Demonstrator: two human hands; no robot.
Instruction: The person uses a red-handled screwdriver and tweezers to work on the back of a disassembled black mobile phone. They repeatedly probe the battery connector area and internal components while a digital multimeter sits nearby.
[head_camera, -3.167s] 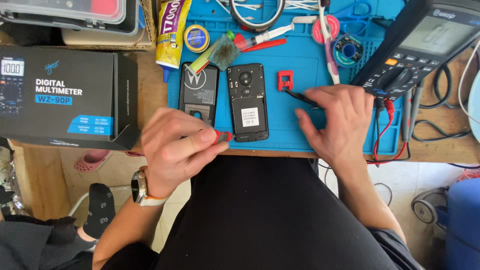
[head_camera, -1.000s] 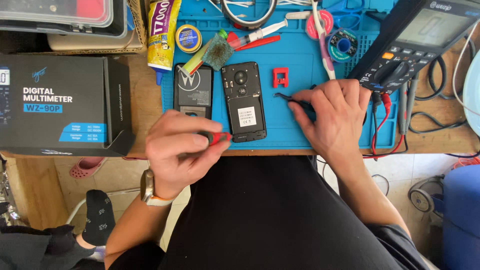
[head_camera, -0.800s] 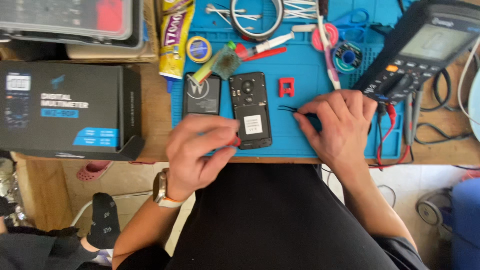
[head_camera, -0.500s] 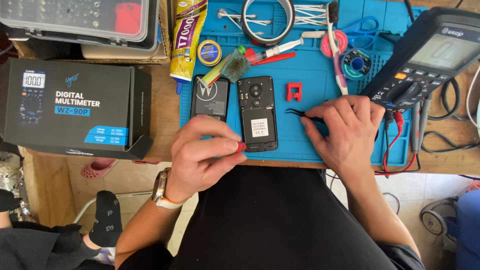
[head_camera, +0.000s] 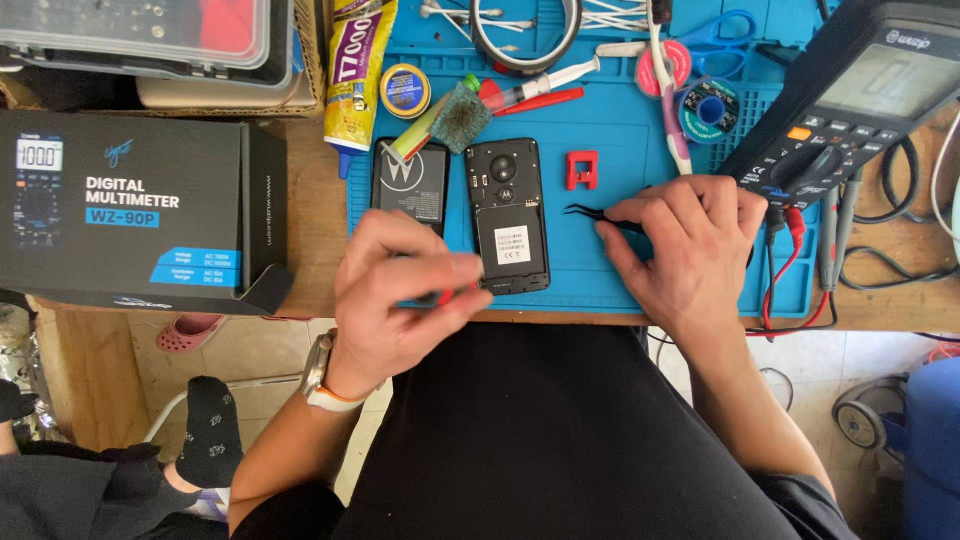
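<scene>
A black phone (head_camera: 510, 220) with its back cover off lies on a blue work mat (head_camera: 600, 150). Its black back cover (head_camera: 410, 185) lies just to the left of it. My left hand (head_camera: 395, 295) is closed around a thin red-handled tool (head_camera: 445, 296), whose tip points at the phone's lower left corner. My right hand (head_camera: 685, 250) rests on the mat to the right of the phone and pinches black tweezers (head_camera: 595, 213), their points aimed left toward the phone. A small red plastic part (head_camera: 582, 170) sits above the tweezers.
A black multimeter (head_camera: 850, 95) with red and black leads lies at the right. A dark cardboard box (head_camera: 130, 215) stands at the left, a clear parts case (head_camera: 150, 35) behind it. A glue tube (head_camera: 355, 75), scissors (head_camera: 715, 30), solder reels and swabs lie along the mat's far side.
My left hand has moved right with the red tool, from the mat's front edge up to the phone's lower left corner. My right hand has kept its hold on the tweezers.
</scene>
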